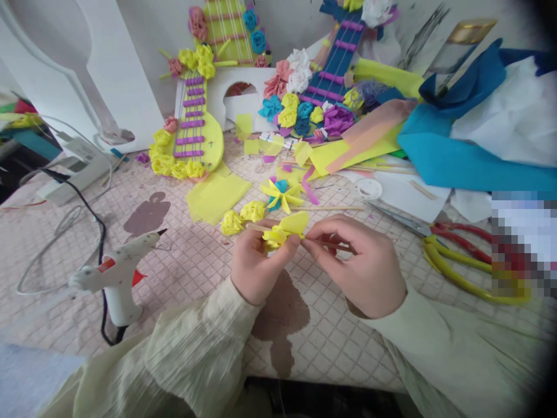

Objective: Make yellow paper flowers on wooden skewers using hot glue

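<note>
No legible text (anywhere)

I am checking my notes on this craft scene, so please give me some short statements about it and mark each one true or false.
1. Both hands hold a yellow paper flower on a thin stick. True.
2. The glue gun lies to the right of the hands. False: it stands to their left.
3. The scissors have yellow and red handles. True.
4. The left hand rests flat on the table. False: its fingers pinch the flower.
5. Two loose yellow flowers lie just beyond the hands. True.
</note>
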`<action>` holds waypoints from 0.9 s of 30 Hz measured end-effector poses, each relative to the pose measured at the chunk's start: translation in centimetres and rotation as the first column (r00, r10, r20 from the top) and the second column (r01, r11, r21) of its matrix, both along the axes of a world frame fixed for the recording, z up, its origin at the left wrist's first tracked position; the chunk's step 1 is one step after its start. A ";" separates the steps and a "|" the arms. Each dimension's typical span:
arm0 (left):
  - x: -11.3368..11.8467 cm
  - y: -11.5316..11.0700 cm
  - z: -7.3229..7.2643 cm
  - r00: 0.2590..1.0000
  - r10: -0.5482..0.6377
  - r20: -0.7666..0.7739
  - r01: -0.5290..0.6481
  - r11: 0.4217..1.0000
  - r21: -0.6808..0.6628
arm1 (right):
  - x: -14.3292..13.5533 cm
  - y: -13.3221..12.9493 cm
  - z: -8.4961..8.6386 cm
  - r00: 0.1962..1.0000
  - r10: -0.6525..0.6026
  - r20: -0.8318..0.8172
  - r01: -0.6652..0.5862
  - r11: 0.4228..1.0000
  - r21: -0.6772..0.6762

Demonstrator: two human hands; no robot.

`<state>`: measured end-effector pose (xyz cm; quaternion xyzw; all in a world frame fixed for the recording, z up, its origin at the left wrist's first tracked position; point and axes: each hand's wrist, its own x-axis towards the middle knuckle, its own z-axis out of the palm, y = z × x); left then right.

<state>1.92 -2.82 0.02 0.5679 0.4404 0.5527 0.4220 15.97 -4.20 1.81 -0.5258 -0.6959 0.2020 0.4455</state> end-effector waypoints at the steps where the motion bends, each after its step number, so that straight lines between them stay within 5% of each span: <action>1: 0.0 0.0 0.0 1.000 0.011 -0.006 -0.011 1.000 0.006 | 0.0 0.0 0.0 1.000 0.007 0.006 -0.007 1.000 0.008; 13: -1.0 0.9 0.3 0.981 0.193 -0.004 -0.193 0.978 -0.073 | 2.3 1.2 1.4 0.989 0.095 0.113 -0.080 0.988 -0.130; 18: -1.2 0.8 0.2 0.989 0.138 0.053 -0.133 0.987 -0.092 | 3.6 1.7 2.1 0.978 0.152 0.144 -0.122 0.973 -0.195; 27: -0.9 1.1 -0.3 0.974 0.141 0.175 -0.116 0.982 -0.148 | 4.1 1.8 2.3 0.959 0.146 0.243 -0.119 0.985 -0.121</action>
